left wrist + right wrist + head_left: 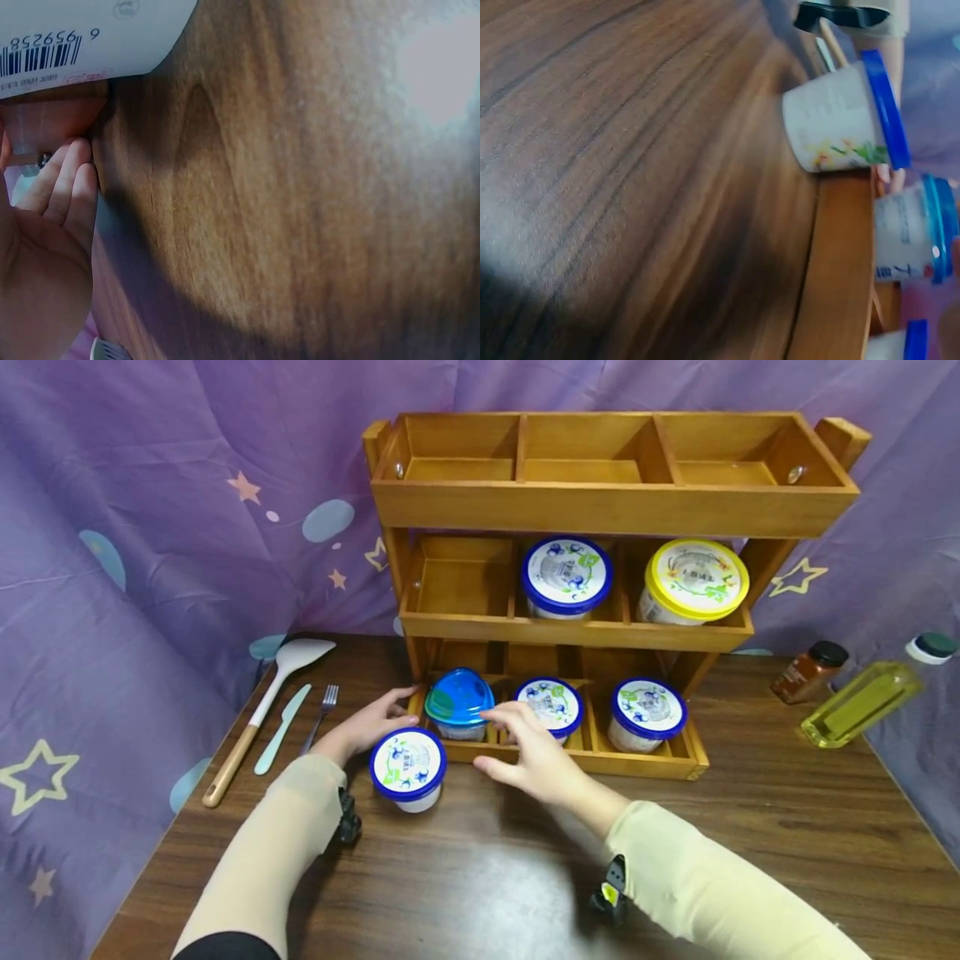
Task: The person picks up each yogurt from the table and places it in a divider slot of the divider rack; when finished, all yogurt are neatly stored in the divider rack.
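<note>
My left hand (369, 725) reaches to the left end of the wooden rack's bottom tier (570, 762), fingers nearly straight along its side. Just in front of that hand stands a white tub with a dark-blue lid (408, 766), outside the rack on the table. In the bottom left compartment is a tub with a translucent blue lid (459, 695). My right hand (542, 762) is at this tub's right side, thumb and fingers spread, fingertips right at the lid's rim. It partly covers the middle dark-blue-lidded tub (551, 703).
Another dark-blue-lidded tub (648, 714) fills the bottom right compartment. The middle tier holds a blue-lidded tub (567, 575) and a yellow-lidded one (696, 581). A spatula (258, 714), green knife (282, 729) and fork (322, 714) lie left; a spice jar (810, 672) and oil bottle (862, 703) lie right.
</note>
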